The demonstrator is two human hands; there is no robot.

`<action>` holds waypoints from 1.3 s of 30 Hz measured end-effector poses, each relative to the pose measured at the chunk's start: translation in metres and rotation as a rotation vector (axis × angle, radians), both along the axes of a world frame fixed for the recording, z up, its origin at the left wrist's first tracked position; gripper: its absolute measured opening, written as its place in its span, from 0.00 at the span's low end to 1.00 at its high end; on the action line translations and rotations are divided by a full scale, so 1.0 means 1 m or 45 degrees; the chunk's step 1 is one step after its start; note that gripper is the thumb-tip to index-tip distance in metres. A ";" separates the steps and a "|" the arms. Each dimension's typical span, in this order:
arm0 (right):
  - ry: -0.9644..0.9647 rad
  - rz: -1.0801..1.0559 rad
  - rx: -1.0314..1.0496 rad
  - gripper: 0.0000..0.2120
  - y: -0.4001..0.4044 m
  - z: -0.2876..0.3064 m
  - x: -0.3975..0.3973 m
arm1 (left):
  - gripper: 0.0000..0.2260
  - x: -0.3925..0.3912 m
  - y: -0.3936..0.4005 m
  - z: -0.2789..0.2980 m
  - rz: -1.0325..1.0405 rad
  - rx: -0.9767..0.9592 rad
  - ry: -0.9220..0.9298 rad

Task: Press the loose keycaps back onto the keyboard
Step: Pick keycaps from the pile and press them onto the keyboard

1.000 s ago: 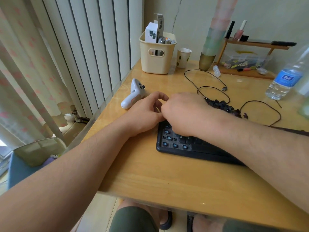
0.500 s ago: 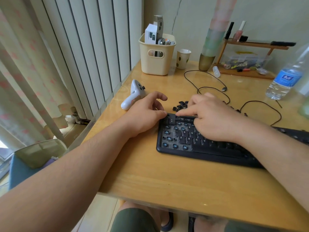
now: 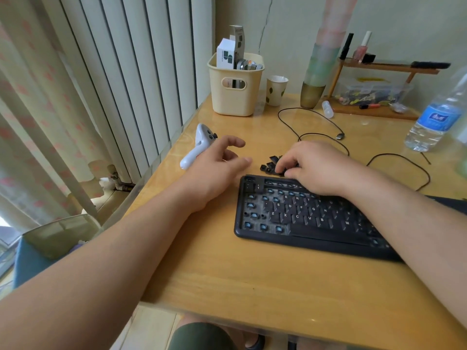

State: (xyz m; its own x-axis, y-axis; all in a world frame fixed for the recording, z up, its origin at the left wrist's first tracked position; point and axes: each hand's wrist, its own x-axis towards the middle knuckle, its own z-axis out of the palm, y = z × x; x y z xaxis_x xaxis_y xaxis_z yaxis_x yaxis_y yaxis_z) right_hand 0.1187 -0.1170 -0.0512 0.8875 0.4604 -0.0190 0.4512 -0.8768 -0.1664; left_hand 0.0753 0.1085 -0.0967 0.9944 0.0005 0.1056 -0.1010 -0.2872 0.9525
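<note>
Hands: left hand (image 3: 214,170) relaxed open, right hand (image 3: 318,168) fingering loose keycaps (image 3: 270,165) behind the left-right keyboard (image 3: 303,223), grip unclear.

White controller (image 3: 198,147) near desk's (image 3: 252,279) left edge. Cream basket (image 3: 235,97) w/ boxes at back, paper cup (image 3: 276,90) beside it. Water bottle (image 3: 437,117) far right. Wooden rack (image 3: 384,69), prob. cosmetics on it.

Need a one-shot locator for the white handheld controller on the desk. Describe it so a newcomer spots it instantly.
Start at the cream plastic basket at the back left of the wooden desk, then come toward the near edge along the desk's left side. The white controller lies there, just beyond the left hand. It is the only white, curved-handled item, with small dark buttons on its head, unlike the black keyboard and keycaps.
</note>
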 end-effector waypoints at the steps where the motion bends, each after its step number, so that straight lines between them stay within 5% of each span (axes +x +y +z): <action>1: 0.014 -0.008 0.012 0.11 -0.001 0.000 0.003 | 0.13 0.001 0.002 0.001 0.014 -0.104 0.021; 8: -0.039 0.056 -0.101 0.06 0.001 0.002 0.014 | 0.26 0.003 0.006 -0.004 -0.114 0.096 -0.013; 16: -0.133 0.144 -0.096 0.08 -0.003 -0.002 0.022 | 0.26 0.002 0.006 -0.003 -0.148 0.107 -0.043; 22: -0.019 0.109 -0.021 0.04 -0.004 -0.003 0.027 | 0.11 0.002 0.004 0.003 -0.044 -0.125 0.053; 29: -0.031 0.116 0.202 0.14 0.003 -0.003 0.022 | 0.11 0.022 -0.009 0.038 -0.126 0.239 0.491; 36: -0.131 0.130 0.138 0.04 0.007 -0.019 0.025 | 0.10 0.035 -0.033 0.033 0.035 0.213 -0.096; 39: -0.157 0.101 0.407 0.03 0.001 -0.015 0.021 | 0.06 0.030 -0.032 0.022 0.068 0.151 -0.190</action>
